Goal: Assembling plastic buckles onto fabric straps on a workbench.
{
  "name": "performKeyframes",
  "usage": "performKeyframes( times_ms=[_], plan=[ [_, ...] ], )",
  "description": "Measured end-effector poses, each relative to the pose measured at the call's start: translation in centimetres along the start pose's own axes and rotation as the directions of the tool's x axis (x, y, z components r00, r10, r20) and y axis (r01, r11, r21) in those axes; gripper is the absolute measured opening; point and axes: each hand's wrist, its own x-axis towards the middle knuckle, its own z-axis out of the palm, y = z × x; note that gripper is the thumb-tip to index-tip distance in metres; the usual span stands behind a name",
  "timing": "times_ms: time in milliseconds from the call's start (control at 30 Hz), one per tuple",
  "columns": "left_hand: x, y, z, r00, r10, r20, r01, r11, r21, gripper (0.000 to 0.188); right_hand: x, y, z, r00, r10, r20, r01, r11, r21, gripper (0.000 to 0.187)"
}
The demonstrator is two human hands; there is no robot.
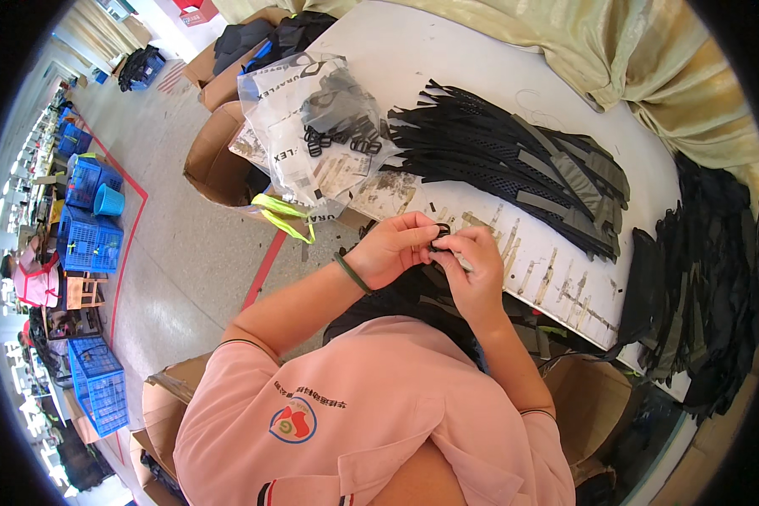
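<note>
A small black plastic buckle [441,233] is pinched between the fingertips of both my hands, in front of the table's near edge. My left hand [393,250], with a dark green band at the wrist, grips it from the left. From the right, my right hand [478,268] closes thumb and finger on it. The fingers cover part of the buckle, and whether a strap runs through it I cannot tell. Beyond my left hand lies an open clear plastic bag [270,114] with several black buckles [339,139] in it. A spread bundle of black and grey straps [514,164] lies beyond my right hand.
The white table [379,51] has a worn, marked near edge. Dark straps [700,278] hang at its right end, below a beige curtain [649,67]. Cardboard boxes [211,160] stand at left, near yellow-green strips [282,212]. Blue crates [97,384] line the floor farther left.
</note>
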Motion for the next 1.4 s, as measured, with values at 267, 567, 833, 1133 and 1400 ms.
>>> performKeyframes(
  times_ms=[267, 567, 833, 1133, 1400],
  plan=[
    [0.4, -0.1, 1.0, 0.963, 0.27, 0.016, -0.254, 0.88, 0.401, 0.008, -0.3, -0.7, -0.5, 0.895, 0.425, 0.132, -0.416, 0.693, 0.589, 0.019],
    [0.2, 0.1, 1.2, 0.933, 0.336, 0.128, -0.342, 0.716, 0.609, 0.008, -0.3, 0.8, -0.6, 0.737, 0.619, 0.273, -0.612, 0.438, 0.658, 0.026],
    [-0.3, -0.7, 1.7, 0.877, 0.374, 0.301, -0.48, 0.67, 0.566, 0.014, -1.1, 0.0, 0.2, 0.748, 0.649, 0.141, -0.466, 0.361, 0.808, 0.021],
    [0.2, -0.1, 0.9, 0.924, 0.189, 0.332, -0.371, 0.656, 0.657, 0.022, 1.6, 0.3, -3.3, 0.756, 0.553, 0.35, -0.653, 0.668, 0.357, 0.014],
    [-0.7, 0.0, 0.9, 0.933, 0.261, 0.247, -0.353, 0.792, 0.498, 0.026, 2.5, 1.2, -4.2, 0.704, 0.563, 0.432, -0.708, 0.599, 0.373, 0.019]
  ],
)
